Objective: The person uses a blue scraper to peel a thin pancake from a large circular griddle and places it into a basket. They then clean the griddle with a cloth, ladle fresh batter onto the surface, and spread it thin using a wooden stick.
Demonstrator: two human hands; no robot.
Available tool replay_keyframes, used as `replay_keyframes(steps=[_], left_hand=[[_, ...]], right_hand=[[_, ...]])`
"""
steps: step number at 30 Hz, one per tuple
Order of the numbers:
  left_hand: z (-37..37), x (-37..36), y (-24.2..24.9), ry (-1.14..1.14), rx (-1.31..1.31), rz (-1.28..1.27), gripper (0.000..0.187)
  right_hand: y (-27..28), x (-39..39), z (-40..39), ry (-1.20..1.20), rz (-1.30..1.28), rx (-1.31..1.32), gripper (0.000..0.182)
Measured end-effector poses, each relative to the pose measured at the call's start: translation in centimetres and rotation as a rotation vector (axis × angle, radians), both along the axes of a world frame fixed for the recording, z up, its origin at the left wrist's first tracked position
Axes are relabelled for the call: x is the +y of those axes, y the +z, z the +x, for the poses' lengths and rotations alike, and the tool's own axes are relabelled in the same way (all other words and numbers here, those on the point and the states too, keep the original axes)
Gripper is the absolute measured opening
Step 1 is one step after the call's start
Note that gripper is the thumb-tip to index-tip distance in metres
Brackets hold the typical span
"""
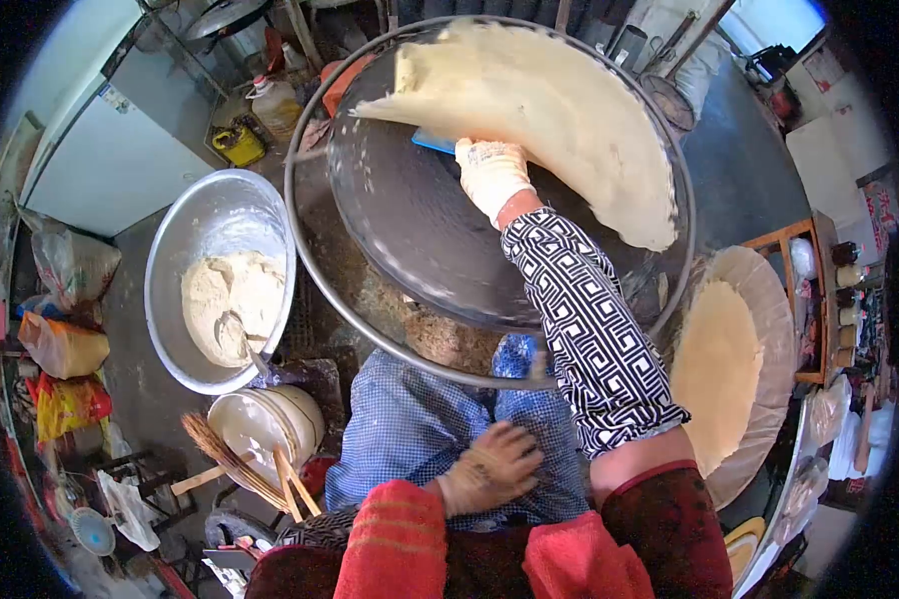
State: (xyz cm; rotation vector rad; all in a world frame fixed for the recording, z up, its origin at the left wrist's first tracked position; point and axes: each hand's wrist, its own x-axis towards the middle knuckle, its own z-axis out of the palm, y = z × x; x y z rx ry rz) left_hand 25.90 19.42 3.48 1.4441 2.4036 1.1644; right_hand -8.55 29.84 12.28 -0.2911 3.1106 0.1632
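My right hand (494, 178), in a pale glove, is closed around a blue scraper (433, 141) over a large round dark griddle (420, 230). Only a flat blue piece of the scraper shows past my fingers; the rest is hidden. It meets the edge of a wide, thin sheet of pale batter (539, 90) that covers the far and right part of the griddle. My left hand (489, 467), gloved with fingertips showing, lies with its fingers apart on the blue checked apron (400, 409) over my lap and holds nothing.
A metal basin (165, 290) of dough (230, 299) stands left of the griddle's ring (292, 200). Below it are a white bucket (305, 409) and a straw brush (215, 444). Finished flatbread (719, 369) lies on a round tray at right. An oil jug (275, 105) stands far left.
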Motion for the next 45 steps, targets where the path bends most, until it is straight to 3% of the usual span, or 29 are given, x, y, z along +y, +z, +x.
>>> replay_keyframes(steps=[2,4,5,8,9,11,13,14,15,17,18,20,28,33,35,36,39,40,41,43,45], left_hand=[[-2.6,-2.5,2.2,0.032,-0.251,-0.501,0.04],[-1.9,-5.9,-0.9,0.378,-0.102,-0.579,0.044],[-1.7,-7.5,-1.6,0.496,-0.041,-0.56,0.047],[-2.4,-10.3,-2.0,0.615,0.02,-0.594,0.05],[-1.8,-10.8,-2.7,0.617,-0.014,-0.586,0.051],[-2.5,-10.7,-2.9,0.62,-0.009,-0.626,0.055],[-2.9,-10.2,-1.9,0.608,-0.041,-0.714,0.058],[-2.6,-10.0,-1.9,0.617,-0.031,-0.709,0.058],[-2.3,-10.0,-1.8,0.623,-0.048,-0.715,0.059],[-2.9,-9.9,-1.6,0.633,-0.068,-0.736,0.058],[-2.7,-9.9,-1.7,0.645,-0.063,-0.739,0.059],[-2.0,-10.2,-1.9,0.664,-0.054,-0.744,0.06],[-2.1,-10.2,-2.4,0.662,0.003,-0.684,0.057],[-2.3,-10.3,-1.9,0.636,-0.028,-0.652,0.056],[-2.2,-10.4,-1.9,0.622,0.024,-0.645,0.055],[-2.2,-10.5,-2.4,0.612,0.059,-0.636,0.054],[-1.9,-10.6,-3.0,0.583,0.096,-0.61,0.052],[-1.8,-10.6,-3.0,0.568,0.099,-0.599,0.053],[-2.1,-11.2,-3.6,0.56,0.115,-0.574,0.052],[-2.1,-11.3,-3.5,0.534,0.143,-0.534,0.053],[-2.4,-11.0,-3.6,0.522,0.105,-0.577,0.052]], right_hand=[[-0.5,0.1,-0.5,0.009,0.004,0.01,0.031],[-0.7,-0.2,-0.3,0.0,0.088,0.136,0.031],[-0.9,0.0,-0.8,0.051,-0.002,0.134,0.029],[-2.4,1.1,-1.9,0.124,-0.129,0.171,0.029],[-6.7,1.3,-3.5,0.145,0.553,0.584,0.028],[-6.2,3.2,-4.8,0.152,1.277,1.006,0.028],[2.3,3.0,-0.8,0.136,-0.31,0.016,0.028],[1.3,3.0,-1.5,0.142,-0.309,0.028,0.028],[-0.8,2.6,-2.6,0.146,-0.1,0.121,0.029],[-0.4,2.9,-4.4,-0.011,-0.108,0.119,0.032],[-1.1,3.5,-4.7,-0.046,-0.12,0.254,0.034],[-4.9,5.9,-5.1,0.01,-0.39,0.527,0.034],[-5.1,20.1,-3.8,-0.417,-0.228,0.385,0.03],[-2.2,28.0,10.0,-0.519,-0.001,0.285,0.019],[-0.6,26.8,20.6,-0.611,-0.122,0.332,0.014],[-2.5,26.2,26.8,-0.579,-0.123,0.418,0.015],[-6.6,19.7,46.0,-0.347,0.322,0.646,0.029],[-7.2,16.8,51.4,-0.812,-0.451,0.238,0.031],[-9.7,13.7,56.6,-0.887,-0.476,0.27,0.032],[-10.7,9.8,64.4,-1.291,-0.611,0.083,0.031],[-13.6,9.4,70.2,-1.44,-0.599,0.255,0.046]])
